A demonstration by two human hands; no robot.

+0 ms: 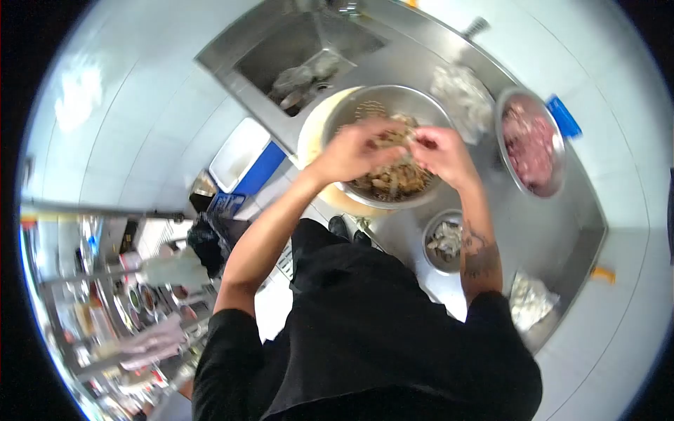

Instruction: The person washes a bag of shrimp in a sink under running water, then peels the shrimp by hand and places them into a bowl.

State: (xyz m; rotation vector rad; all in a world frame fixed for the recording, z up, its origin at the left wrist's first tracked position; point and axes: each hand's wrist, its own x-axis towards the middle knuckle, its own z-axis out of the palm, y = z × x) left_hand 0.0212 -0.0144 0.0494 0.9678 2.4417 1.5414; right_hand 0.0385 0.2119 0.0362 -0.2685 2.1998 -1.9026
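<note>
A large perforated metal bowl (pixel 439 105) holds many small brown and yellowish food pieces (pixel 397 179), whose kind I cannot make out. Over its middle, my left hand (pixel 361 149) is held palm down with its fingers bent, reaching toward the other hand. Facing it, my right hand (pixel 441 156) has thumb and fingers pinched together. Something small and pale seems to lie between the fingertips of both hands, but motion blurs it. Below my right wrist stands a smaller metal bowl (pixel 429 258) with greyish-white pieces (pixel 446 240) in it.
The large bowl rests on a round yellowish board (pixel 311 140) beside a sink (pixel 274 52). A clear plastic bag (pixel 463 98), a bowl of pink raw meat (pixel 528 144) and a bag of white pieces (pixel 531 302) are on the steel counter (pixel 533 224). A blue-and-white box (pixel 260 168) stands left.
</note>
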